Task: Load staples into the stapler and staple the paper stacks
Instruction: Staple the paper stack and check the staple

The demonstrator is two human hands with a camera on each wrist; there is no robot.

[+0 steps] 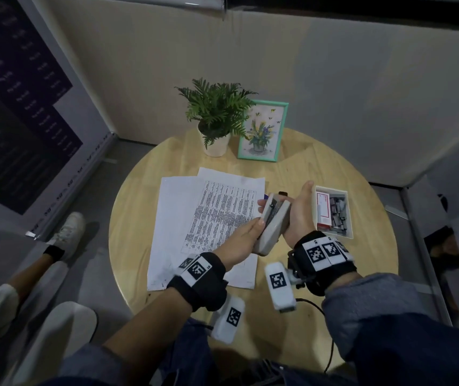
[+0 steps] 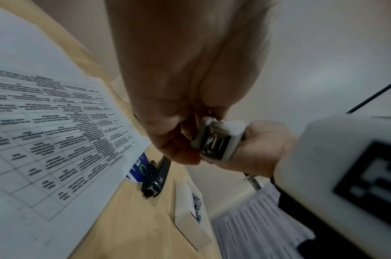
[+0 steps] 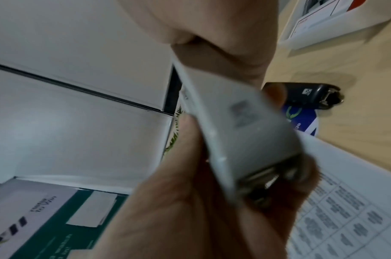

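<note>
Both hands hold a white stapler (image 1: 274, 222) above the table, just right of the paper stacks (image 1: 194, 218). My right hand (image 1: 296, 208) wraps round its body from the right, thumb pointing up. On the left side my left hand (image 1: 254, 228) pinches its upper shell. A dark metal rail shows between the two white halves (image 2: 216, 142). In the right wrist view the stapler (image 3: 245, 133) fills the middle, held between thumb and fingers. A white tray (image 1: 346, 210) to the right holds a red-and-white staple box (image 1: 323, 210) and several loose staple strips.
A black stapler (image 2: 157, 177) lies on the round wooden table (image 1: 292, 154) between the papers and the tray (image 2: 185, 219), next to a blue round sticker. A potted plant (image 1: 217, 118) and a green picture frame (image 1: 263, 132) stand at the back. Someone's legs are at the left.
</note>
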